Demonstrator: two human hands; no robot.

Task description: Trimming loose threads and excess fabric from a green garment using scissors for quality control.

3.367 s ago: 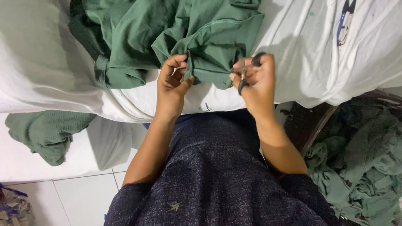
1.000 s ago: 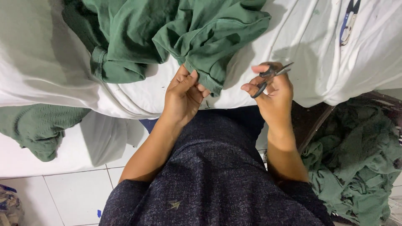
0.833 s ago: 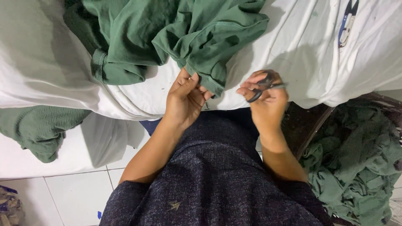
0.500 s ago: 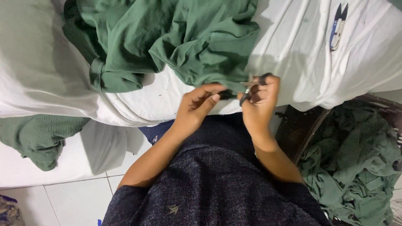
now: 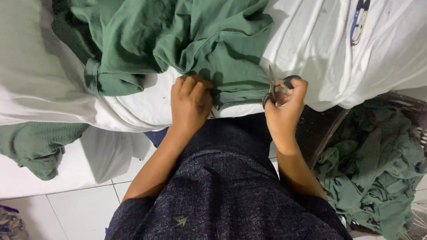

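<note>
**Green garment held at table edge, snips gripped beside it**

Nearest the camera, a dark speckled knit top [image 5: 222, 191] is seen from above, with both bare forearms reaching forward from it. Pale floor tiles [image 5: 75, 213] are visible below at the left. The left hand [image 5: 190, 104] is laid palm down on the near hem of a crumpled dark green cotton garment [image 5: 187, 40], its fingers curled and pressed onto the cloth at the edge of a table covered with a white sheet [image 5: 311, 49]. The right hand [image 5: 284, 104] is held just beside the hem, well clear of the left, and is clenched around a pair of small metal thread snips [image 5: 272, 86], the blades pointing up and away from the wearer; whether the blades touch the cloth cannot be told. To the right, a heap of further green fabric [image 5: 378, 164] is piled in a dark basket [image 5: 327, 138] on the floor. At the left, another green cloth [image 5: 35, 144] is draped over a lower white surface. Farther back, the bulk of the garment is bunched on the sheet, and a second pair of snips with blue handles [image 5: 358, 20] is lying at the far right.
</note>
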